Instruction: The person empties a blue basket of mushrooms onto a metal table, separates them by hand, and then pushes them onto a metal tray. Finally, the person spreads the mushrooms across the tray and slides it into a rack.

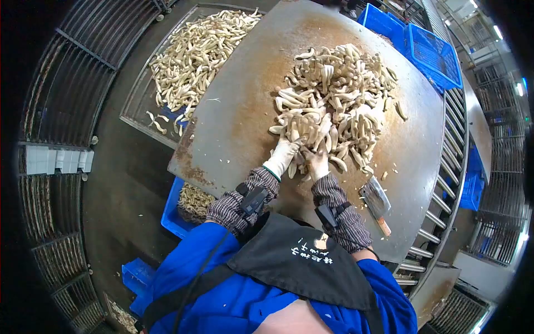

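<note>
Left grip: gloved fingers curled into the near edge of the mushroom pile, closed around a few pale mushroom stems. Right grip: also gloved and pressed into the same edge of the pile, just beside the left; the fingers appear closed on stems, but exactly how much they hold cannot be told. The pile occupies the middle of the round metal tabletop and spreads toward its far right edge, with a few loose pieces scattered around it. A cleaver with a wooden handle lies flat on the tabletop near its right near edge, apart from both hands, handle pointing toward the person. Both forearms wear striped sleeve covers, each carrying a small black strapped device. A second batch of mushrooms lies on a mesh tray beyond the left edge of the tabletop. A blue crate holding trimmings sits below the near left edge. Empty blue crates stand beyond the far right edge, beside a roller conveyor.
</note>
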